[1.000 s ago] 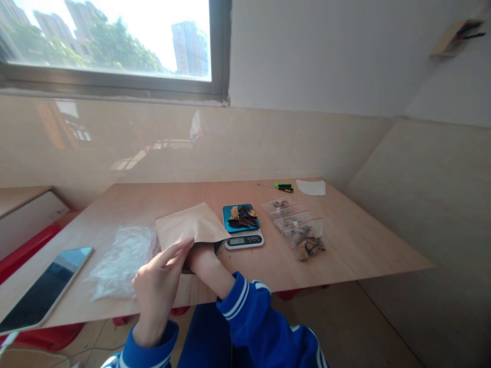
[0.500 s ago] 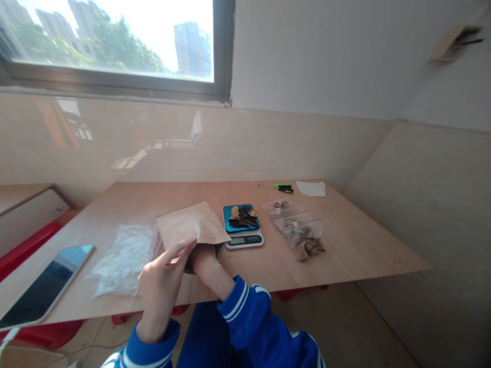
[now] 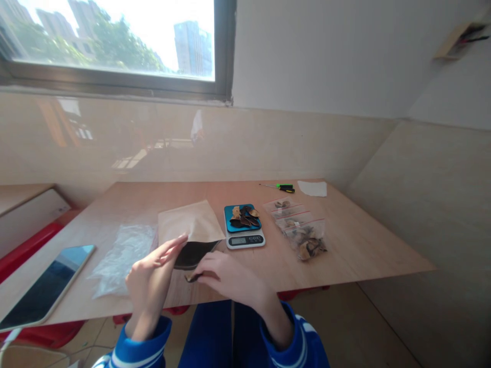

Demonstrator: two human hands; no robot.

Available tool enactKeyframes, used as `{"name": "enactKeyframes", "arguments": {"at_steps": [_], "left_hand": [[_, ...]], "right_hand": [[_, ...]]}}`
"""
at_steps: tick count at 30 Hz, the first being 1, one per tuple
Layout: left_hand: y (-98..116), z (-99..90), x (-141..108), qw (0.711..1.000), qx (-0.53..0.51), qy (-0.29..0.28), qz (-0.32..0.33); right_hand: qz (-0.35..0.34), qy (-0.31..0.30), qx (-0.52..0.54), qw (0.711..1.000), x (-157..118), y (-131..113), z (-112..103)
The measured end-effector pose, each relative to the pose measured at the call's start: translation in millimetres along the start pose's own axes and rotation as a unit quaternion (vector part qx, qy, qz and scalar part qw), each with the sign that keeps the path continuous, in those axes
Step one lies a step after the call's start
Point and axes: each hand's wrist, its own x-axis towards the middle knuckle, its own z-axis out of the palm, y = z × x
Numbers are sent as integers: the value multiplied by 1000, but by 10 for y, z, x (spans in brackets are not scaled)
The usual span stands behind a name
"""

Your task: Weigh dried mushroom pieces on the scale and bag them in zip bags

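Left hand (image 3: 148,278) is open, fingers out straight and just touching the kraft paper pouch (image 3: 190,222) on the plywood table (image 3: 345,245); right hand (image 3: 230,278) has its fingers pinched on 1 small dark dried piece (image 3: 193,277) — right by the pouch's dark mouth; a digital scale (image 3: 244,241) sits just beside — its blue tray (image 3: 229,214) piled with more dried pieces (image 3: 243,216).
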Motion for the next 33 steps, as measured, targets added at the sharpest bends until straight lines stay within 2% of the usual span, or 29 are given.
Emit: {"name": "enactKeyframes", "arguments": {"at_steps": [1,3,5,7,9,13,16,19,23,25,29,31,33], "left_hand": [[0,-15,7,1000,-7,4,-7],[1,-23,9,1000,-10,22,-12],[2,-9,4,1000,-10,27,-10],[4,11,-2,1000,-12,23,-9],[9,22,0,1000,-15,20,-11],[15,-7,34,1000,-6,26,-11],[4,-39,79,1000,-9,23,8],[-15,-17,145,999,-9,19,25],[-39,137,271,996,57,8,64],[-58,242,339,990,110,-2,84],[-155,402,425,979,170,-39,107],[-254,425,425,980,151,-47,120],[-395,400,403,983,101,-24,151]], "right_hand": [[-9,-3,59,998,-90,12,-123],[23,34,122,992,-178,117,-345],[98,112,89,985,-127,324,-504],[168,175,-21,970,44,597,-577],[212,177,-155,948,280,877,-567],[244,144,-203,937,673,1262,-408],[254,133,-213,934,721,1336,-315],[246,142,-203,937,531,1276,-302],[198,244,-98,944,20,1086,-273],[184,271,-37,944,-275,966,-213],[209,262,76,939,-770,743,-80],[245,249,110,931,-941,680,-57],[281,244,124,920,-1069,672,-73]]}}
